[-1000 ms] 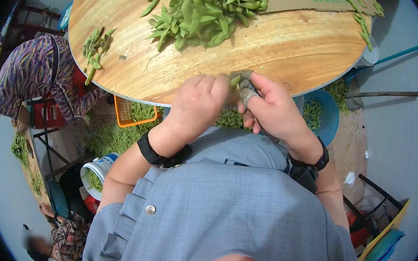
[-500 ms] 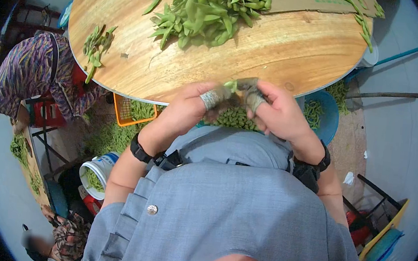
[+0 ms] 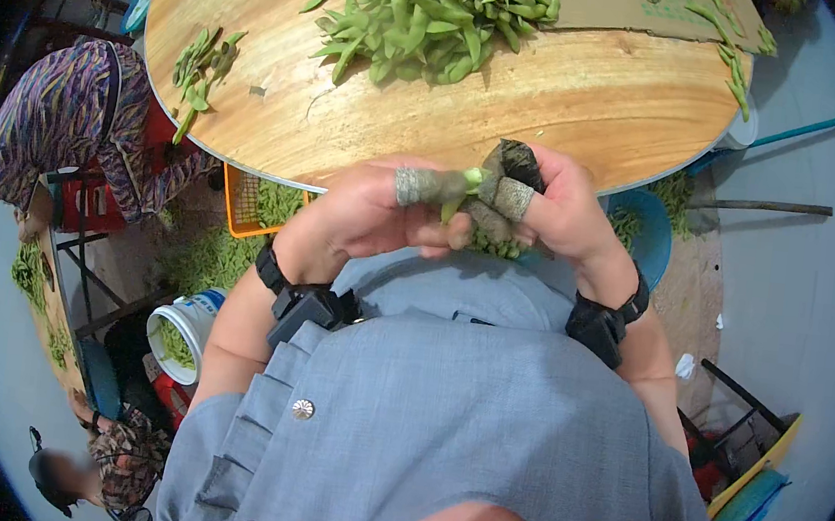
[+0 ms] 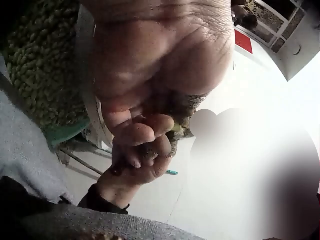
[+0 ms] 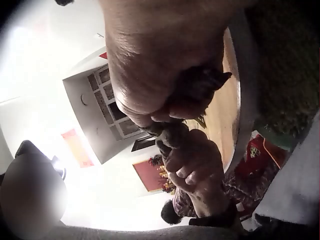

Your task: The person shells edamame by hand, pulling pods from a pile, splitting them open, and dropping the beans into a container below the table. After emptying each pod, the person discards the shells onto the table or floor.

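Note:
At the table's near edge, the left hand (image 3: 367, 210) pinches a green pod (image 3: 473, 176) with its tape-wrapped thumb, the other fingers curled below. Meeting it from the other side, the right hand (image 3: 563, 209), with grey wrapping on thumb and fingers, grips the pod's other side. The left wrist view has the left hand (image 4: 160, 60) large above the right hand (image 4: 142, 167), with a bit of green (image 4: 177, 128) between them. In the right wrist view, the right hand (image 5: 155, 60) meets the left hand (image 5: 197, 162); their fingertips are dark.
A heap of green pods (image 3: 425, 25) lies on the round wooden table (image 3: 594, 97), beside cardboard (image 3: 618, 7). Below stand an orange basket (image 3: 240, 205), a white bucket (image 3: 179, 333) and a blue basin (image 3: 653, 233). Two people are at the left.
The left hand has turned from back-up to showing its wrapped thumb and curled fingers. Both hands stay together. The head view has shifted slightly, with the table higher in the picture.

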The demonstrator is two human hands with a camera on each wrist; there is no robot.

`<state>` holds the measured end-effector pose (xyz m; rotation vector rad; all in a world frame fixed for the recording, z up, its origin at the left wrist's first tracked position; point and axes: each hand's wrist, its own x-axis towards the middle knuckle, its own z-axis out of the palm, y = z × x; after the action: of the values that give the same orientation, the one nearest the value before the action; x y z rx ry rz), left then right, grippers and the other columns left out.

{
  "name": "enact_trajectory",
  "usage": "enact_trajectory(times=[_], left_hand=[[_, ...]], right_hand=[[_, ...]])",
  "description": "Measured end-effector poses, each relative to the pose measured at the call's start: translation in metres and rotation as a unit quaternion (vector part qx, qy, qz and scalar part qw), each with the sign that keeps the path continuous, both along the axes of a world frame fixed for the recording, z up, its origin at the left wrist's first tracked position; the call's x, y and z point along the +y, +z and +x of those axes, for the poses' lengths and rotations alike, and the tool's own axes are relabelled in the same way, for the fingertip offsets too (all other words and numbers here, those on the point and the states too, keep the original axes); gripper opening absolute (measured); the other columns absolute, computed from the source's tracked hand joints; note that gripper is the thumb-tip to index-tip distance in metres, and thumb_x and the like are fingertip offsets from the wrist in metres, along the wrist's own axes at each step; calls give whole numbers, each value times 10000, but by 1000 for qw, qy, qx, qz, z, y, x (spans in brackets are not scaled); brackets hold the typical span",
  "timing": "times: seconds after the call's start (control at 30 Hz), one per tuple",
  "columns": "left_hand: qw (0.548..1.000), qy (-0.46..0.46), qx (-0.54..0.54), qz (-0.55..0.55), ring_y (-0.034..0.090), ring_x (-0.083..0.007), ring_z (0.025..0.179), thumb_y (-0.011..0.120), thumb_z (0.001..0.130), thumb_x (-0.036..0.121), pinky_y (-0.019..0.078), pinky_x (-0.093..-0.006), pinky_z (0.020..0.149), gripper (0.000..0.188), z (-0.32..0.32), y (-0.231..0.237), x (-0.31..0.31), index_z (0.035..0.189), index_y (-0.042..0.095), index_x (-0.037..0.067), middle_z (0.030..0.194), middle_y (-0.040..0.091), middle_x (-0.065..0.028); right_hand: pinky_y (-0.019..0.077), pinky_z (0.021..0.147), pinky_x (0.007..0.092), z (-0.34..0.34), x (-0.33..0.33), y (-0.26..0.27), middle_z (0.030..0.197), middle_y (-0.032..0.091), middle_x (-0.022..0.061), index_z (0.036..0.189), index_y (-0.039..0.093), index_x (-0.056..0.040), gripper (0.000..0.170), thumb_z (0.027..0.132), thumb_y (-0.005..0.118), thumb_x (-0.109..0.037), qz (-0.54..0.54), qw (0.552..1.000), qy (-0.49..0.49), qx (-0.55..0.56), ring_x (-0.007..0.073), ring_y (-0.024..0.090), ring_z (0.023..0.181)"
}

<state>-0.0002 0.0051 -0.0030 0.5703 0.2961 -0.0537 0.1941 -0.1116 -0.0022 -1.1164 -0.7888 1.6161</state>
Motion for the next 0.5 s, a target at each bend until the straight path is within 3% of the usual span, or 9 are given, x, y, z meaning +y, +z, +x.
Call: enact_trajectory(times=[0.07, 0.13, 0.17, 0.27, 0.33, 0.37, 0.43, 0.47, 0.5], left_hand=[[1000, 0, 3, 8, 534, -127, 690, 518, 935, 236, 441, -273, 640, 265, 2, 1, -3, 998, 616, -1, 846, 625, -75], [956, -22, 76, 281, 543, -117, 684, 505, 934, 181, 457, -265, 642, 219, 2, 7, -5, 988, 621, 4, 809, 627, -44], [957, -24, 77, 280, 543, -117, 684, 505, 934, 181, 457, -265, 642, 219, 2, 8, -6, 988, 621, 4, 809, 627, -44], [903, -49, 61, 422, 550, -92, 683, 499, 918, 132, 465, -252, 641, 181, 3, 12, -5, 970, 621, 7, 782, 623, -14], [871, -93, 52, 480, 592, -165, 690, 509, 892, 105, 474, -302, 655, 161, 3, 16, -5, 965, 605, -1, 781, 635, -87], [871, -93, 53, 480, 592, -165, 690, 509, 892, 105, 474, -302, 655, 161, 3, 15, -6, 965, 605, -1, 781, 635, -87], [778, -50, 97, 618, 617, -303, 730, 507, 843, 44, 474, -374, 680, 163, 5, 15, -9, 974, 591, -5, 795, 621, -184], [778, -50, 97, 618, 617, -303, 730, 507, 843, 44, 474, -374, 680, 163, 4, 13, -9, 974, 591, -5, 795, 621, -184], [740, -21, 96, 666, 602, -357, 757, 511, 815, 25, 468, -400, 692, 188, 3, 9, -9, 984, 588, -7, 808, 606, -214]], right_hand=[[460, 613, 225, 1, 2, 0, 828, 591, -24, 1007, 582, -29, 179, 853, 628, -107, -23, 999, 15, 26, 50, 533, 706], [479, 639, 253, -3, 4, 2, 814, 595, -32, 985, 579, -31, 168, 855, 629, -124, 34, 997, -14, -66, 82, 551, 705], [479, 639, 253, -3, 4, -1, 814, 595, -32, 985, 579, -31, 168, 855, 629, -124, 33, 997, -14, -65, 82, 551, 705], [427, 552, 224, -1, 6, -7, 802, 592, -36, 1015, 592, -31, 226, 828, 666, -135, 84, 986, -12, -143, 43, 518, 675], [488, 618, 317, 2, 7, -2, 755, 604, 103, 958, 568, -4, 267, 766, 674, -155, 128, 926, 47, -352, 186, 584, 657], [488, 618, 317, -2, 7, -3, 755, 604, 103, 958, 568, -4, 267, 766, 674, -155, 128, 926, 48, -352, 186, 584, 657], [485, 616, 382, -14, 7, -4, 753, 579, 181, 920, 581, -10, 266, 721, 669, -164, 186, 793, -32, -580, 312, 595, 681], [485, 616, 382, -17, 5, -3, 753, 579, 181, 920, 581, -10, 266, 721, 669, -164, 186, 792, -32, -580, 312, 595, 681], [481, 614, 405, -20, 2, -3, 751, 581, 183, 897, 586, -14, 240, 725, 661, -164, 173, 797, -68, -575, 349, 583, 694]])
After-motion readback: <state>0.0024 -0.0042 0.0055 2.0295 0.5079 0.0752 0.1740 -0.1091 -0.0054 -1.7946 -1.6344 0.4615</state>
